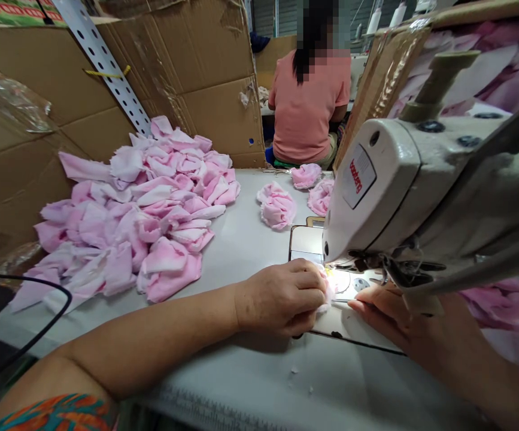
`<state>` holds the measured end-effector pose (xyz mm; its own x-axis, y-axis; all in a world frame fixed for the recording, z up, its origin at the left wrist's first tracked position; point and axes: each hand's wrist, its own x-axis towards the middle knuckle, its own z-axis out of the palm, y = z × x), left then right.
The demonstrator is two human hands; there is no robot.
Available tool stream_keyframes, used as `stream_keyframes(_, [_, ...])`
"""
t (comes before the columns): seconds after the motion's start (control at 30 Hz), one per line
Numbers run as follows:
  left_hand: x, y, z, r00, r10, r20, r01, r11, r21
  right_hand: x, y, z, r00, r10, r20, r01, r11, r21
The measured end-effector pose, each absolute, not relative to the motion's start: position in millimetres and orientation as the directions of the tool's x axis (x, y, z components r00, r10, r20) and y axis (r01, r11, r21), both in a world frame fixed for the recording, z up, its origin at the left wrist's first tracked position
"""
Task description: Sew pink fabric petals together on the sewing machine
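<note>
Head view: cardboard boxes (205,72) behind table (241,251), contents not visible; pink pile (142,209) lies loose on tabletop. Left hand (281,296) curled tight, fingers pinching small pink piece (330,288) at needle plate under sewing machine (421,185). Right hand (391,320) flat, fingers straight, just beside piece, nothing gripped.

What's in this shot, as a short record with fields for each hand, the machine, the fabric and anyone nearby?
Machine: white sewing machine, lamp lit at the needle
Left: left hand grips a small pink piece on the machine bed
Right: right hand lies flat, fingers extended, partly under the machine head
Fabric: big pink pile at left; three loose bundles further back
Nearby: a person seated beyond the table, back turned
Backdrop: cardboard boxes
</note>
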<state>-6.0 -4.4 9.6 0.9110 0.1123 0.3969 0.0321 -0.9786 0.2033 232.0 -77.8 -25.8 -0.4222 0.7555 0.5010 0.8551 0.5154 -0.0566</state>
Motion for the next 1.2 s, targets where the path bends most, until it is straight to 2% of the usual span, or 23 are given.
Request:
stream_keyframes(0.33, [-6, -5, 9, 0.913, 0.118, 0.390, 0.037, -0.977, 0.210, 236, -77, -22, -0.411, 0.775, 0.480, 0.859, 0.506, -0.081])
stream_keyframes(0.53, [-6, -6, 8, 0.918, 0.139, 0.371, 0.058, -0.973, 0.222, 243, -82, -26, -0.378, 0.775, 0.506, 0.894, 0.448, -0.019])
stream_keyframes(0.67, [-5, -6, 8, 0.922, 0.147, 0.359, 0.065, -0.971, 0.230, 248, -84, -29, -0.397, 0.788, 0.470, 0.884, 0.467, -0.036])
stream_keyframes(0.83, [-6, -6, 7, 0.920, 0.154, 0.361, 0.069, -0.969, 0.237, 243, -84, -26, -0.370, 0.778, 0.508, 0.894, 0.446, -0.032])
stream_keyframes(0.97, [-6, -6, 7, 0.920, 0.151, 0.363, 0.061, -0.967, 0.248, 237, -80, -25, -0.379, 0.777, 0.503, 0.877, 0.475, -0.073])
stream_keyframes(1.2, [-6, -6, 6, 0.916, 0.148, 0.373, 0.059, -0.969, 0.240, 237, -74, -28, -0.405, 0.734, 0.546, 0.854, 0.516, -0.059])
